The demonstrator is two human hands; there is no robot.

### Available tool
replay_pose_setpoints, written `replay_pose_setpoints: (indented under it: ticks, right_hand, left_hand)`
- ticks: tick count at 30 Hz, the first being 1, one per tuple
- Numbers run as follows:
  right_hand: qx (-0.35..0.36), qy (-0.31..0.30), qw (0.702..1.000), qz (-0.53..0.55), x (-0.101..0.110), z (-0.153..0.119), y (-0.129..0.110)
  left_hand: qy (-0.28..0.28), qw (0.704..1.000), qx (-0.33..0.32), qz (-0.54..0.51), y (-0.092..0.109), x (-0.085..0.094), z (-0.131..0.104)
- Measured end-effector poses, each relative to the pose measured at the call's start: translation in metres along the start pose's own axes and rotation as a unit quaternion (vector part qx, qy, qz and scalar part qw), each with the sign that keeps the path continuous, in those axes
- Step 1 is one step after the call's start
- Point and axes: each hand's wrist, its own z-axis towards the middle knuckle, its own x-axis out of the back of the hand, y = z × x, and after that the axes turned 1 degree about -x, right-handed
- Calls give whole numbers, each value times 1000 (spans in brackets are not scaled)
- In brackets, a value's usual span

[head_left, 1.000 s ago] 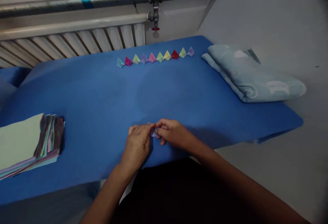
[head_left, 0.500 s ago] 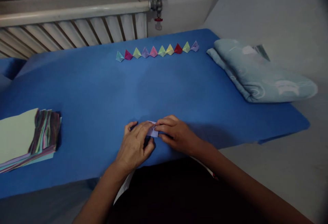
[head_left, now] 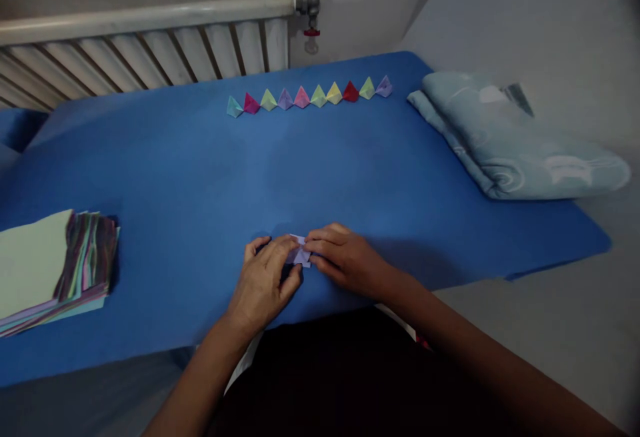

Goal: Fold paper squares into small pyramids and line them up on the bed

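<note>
A small piece of folded lilac paper (head_left: 301, 256) lies on the blue table surface (head_left: 200, 177) near its front edge. My left hand (head_left: 265, 275) grips its left side, fingers over the top and thumb at the lower edge. From the right, my right hand (head_left: 347, 254) pinches the paper's other side with bent fingers. Creases and a small flap show in the gap between the hands; the rest of the paper is hidden under the fingers.
Several folded paper pieces (head_left: 301, 98) in mixed colours stand in a row at the back. To the left sits a stack of coloured paper (head_left: 35, 257). A folded pale-green blanket (head_left: 520, 144) rests on the right. Behind the table are a radiator (head_left: 175, 54) and a valve (head_left: 312, 32).
A crossing fold now shows on the lilac paper between my fingers. My left thumb has moved up against its lower edge. The camera view has shifted slightly.
</note>
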Motion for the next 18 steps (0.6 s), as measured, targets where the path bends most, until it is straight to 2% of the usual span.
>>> replay_pose_setpoints:
  ticks: [6,13,18]
  right_hand:
    - [-17,-19,999,-20,-1,5,1]
    - [-42,-30,999,9,1,9,3]
    - [-74,-38,995,49,4,13,6]
  left_hand:
    - [27,1000,2,-1,0,-3,-1]
    - [53,999,-4,-6,0,-5,-1]
    - [60,998,34,2,-2,-7,-2]
